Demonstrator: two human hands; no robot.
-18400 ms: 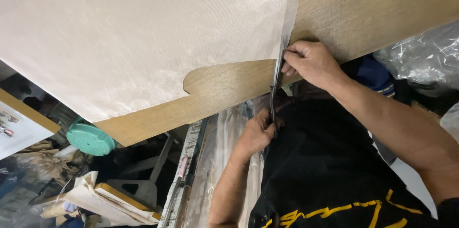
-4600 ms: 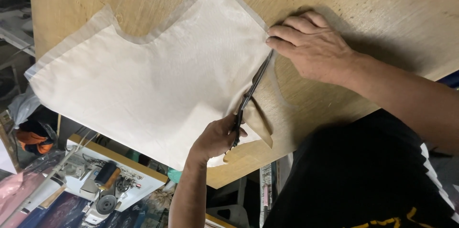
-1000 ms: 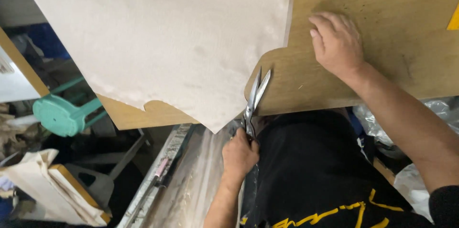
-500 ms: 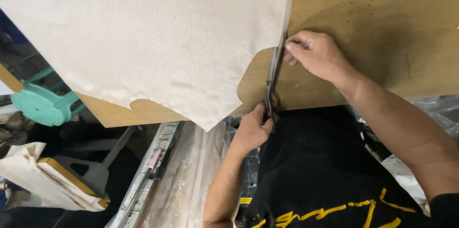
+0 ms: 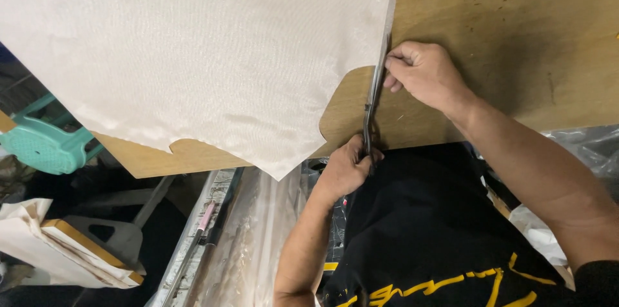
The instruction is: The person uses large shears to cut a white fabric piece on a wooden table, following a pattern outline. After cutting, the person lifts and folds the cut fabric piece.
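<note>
Brown plywood fills the upper part of our view — a worn desk [image 5: 516, 17] whose near edge is cut into a rounded tab right where we are working. Over it lies a large sheet of pale cream fabric [image 5: 193, 43], spread flat and wide, with one corner hanging off the near edge in a point. Its right-hand edge runs straight up the wood, and that edge is where both of our hands meet.

Our left hand [image 5: 345, 168] sits just below the rim of the desk, its fingers closed around the handles of a pair of dark scissors [image 5: 373, 104]. The blades point away from us, lying along the fabric's right edge; they look nearly shut, though how far the cloth sits between them we cannot tell. Holding from below the rim appears to keep the blades low and level with the surface.

Our right hand [image 5: 422, 75] rests on the wood just beside the blade tips, its fingers curled together and pinching the narrow border of the fabric — seemingly to keep that strip taut and in line with the blades.

Below the desk we see a black shirt with yellow print [image 5: 438, 242], clear plastic sheeting [image 5: 258, 242], and a teal plastic stool [image 5: 42, 146] off to the left.
</note>
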